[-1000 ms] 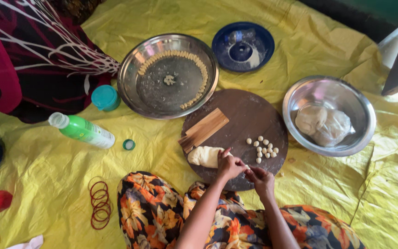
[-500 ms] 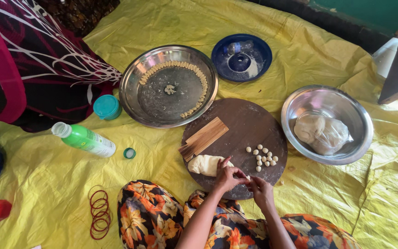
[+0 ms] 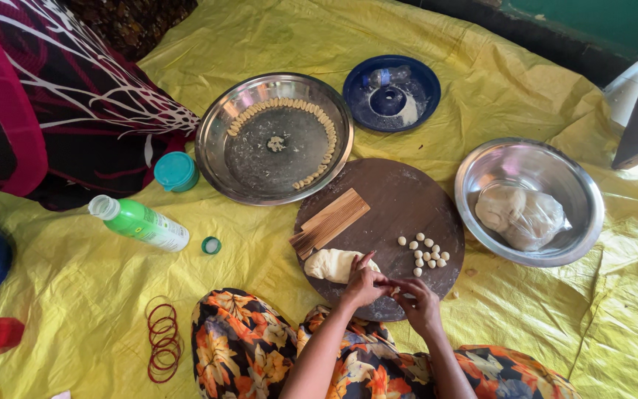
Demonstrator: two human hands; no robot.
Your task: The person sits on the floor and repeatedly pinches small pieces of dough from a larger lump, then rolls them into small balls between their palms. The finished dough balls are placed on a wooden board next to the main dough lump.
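Hands at near edge of round dark wooden board (image 3: 400, 199): your left hand (image 3: 364, 284) and right hand (image 3: 416, 301) pinch a bit off pale dough lump (image 3: 331, 264), fingertips narrow, meeting. Risk: your wrist could scatter small dough balls (image 3: 427, 253) beside it; dough may stick and tear unevenly.

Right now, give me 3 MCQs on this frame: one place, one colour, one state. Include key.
1. Where does the ribbed wooden comb lie?
A. in the blue dish
B. on the round wooden board
C. inside the steel bowl

2. What colour is the sheet covering the floor?
A. yellow
B. white
C. grey

3. How is the green bottle?
A. upright, capped
B. lying on its side, its green cap off beside it
C. held in a hand

Key: B, the comb rests on the board beside the dough lump; A, the sheet is yellow all around; C is out and B right, since the left hand and right hand meet over the board, apart from the lying bottle.
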